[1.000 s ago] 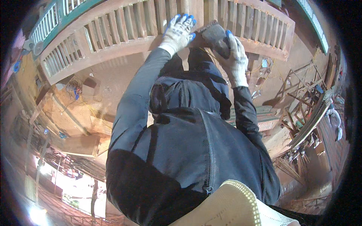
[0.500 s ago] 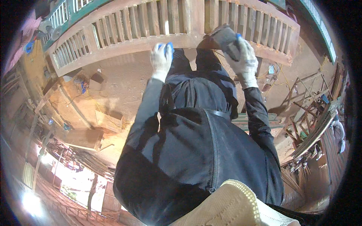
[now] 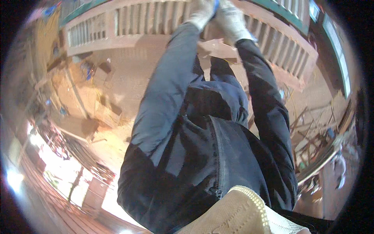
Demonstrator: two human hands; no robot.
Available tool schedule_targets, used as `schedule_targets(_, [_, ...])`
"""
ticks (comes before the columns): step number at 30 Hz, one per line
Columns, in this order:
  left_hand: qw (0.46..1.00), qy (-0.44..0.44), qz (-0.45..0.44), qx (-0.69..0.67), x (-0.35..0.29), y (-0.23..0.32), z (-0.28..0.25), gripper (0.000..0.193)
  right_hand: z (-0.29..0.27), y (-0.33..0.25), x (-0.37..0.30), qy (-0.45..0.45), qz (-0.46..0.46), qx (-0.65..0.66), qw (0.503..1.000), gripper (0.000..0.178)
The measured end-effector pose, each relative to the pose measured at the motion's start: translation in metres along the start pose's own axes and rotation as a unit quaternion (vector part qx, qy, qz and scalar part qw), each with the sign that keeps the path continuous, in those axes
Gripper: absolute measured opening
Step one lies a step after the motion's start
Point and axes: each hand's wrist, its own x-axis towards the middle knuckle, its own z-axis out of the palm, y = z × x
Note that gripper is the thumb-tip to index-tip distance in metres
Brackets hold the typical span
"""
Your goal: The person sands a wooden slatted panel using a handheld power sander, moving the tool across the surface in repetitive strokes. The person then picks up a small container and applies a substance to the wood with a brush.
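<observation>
A long reddish-brown wooden panel with rows of slats (image 3: 150,41) lies across the top of the view, in front of my legs. Both gloved hands are stretched far out over its middle, side by side and close to touching. My left hand (image 3: 201,15) has its fingers cut off by the upper edge and blurred. My right hand (image 3: 231,24), in a whitish glove, is bent round with its fingers turned down and away. Whatever lies under it is hidden; the dark grey block-shaped tool from before does not show.
Green-framed slatted panels (image 3: 338,54) stand beyond the wooden one and at the far right. Wooden boxes and boards (image 3: 76,126) lie on the floor at the left. Loose wood scraps (image 3: 311,124) are heaped at the right.
Both hands have moved forward over the panel, my left also rightward to meet the right. The dark tool in my right hand has gone from sight. The view has shifted slightly.
</observation>
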Motion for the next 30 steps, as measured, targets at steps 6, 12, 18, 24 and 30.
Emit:
schedule_targets(6, [0.987,0.114,0.099,0.048,-0.055,0.018,0.021,0.039,-0.028,0.004,-0.048,-0.102,0.053,-0.074,0.991,0.044])
schedule_targets(12, [0.995,0.067,0.075,-0.019,-0.160,-0.019,-0.013,0.024,-0.015,-0.054,-0.133,-0.149,-0.003,-0.056,0.987,0.058])
schedule_targets(18, [0.989,0.112,0.100,0.001,-0.132,-0.049,-0.118,0.028,0.054,-0.127,-0.067,-0.168,0.001,-0.030,0.985,0.063])
schedule_targets(24, [0.982,0.134,0.131,-0.001,-0.017,-0.052,-0.182,0.024,0.115,-0.135,0.041,-0.095,0.023,-0.086,0.991,0.051])
schedule_targets(30, [0.976,0.106,0.185,0.040,0.076,-0.066,-0.178,0.032,0.118,-0.144,0.107,0.008,0.070,-0.047,0.996,0.036])
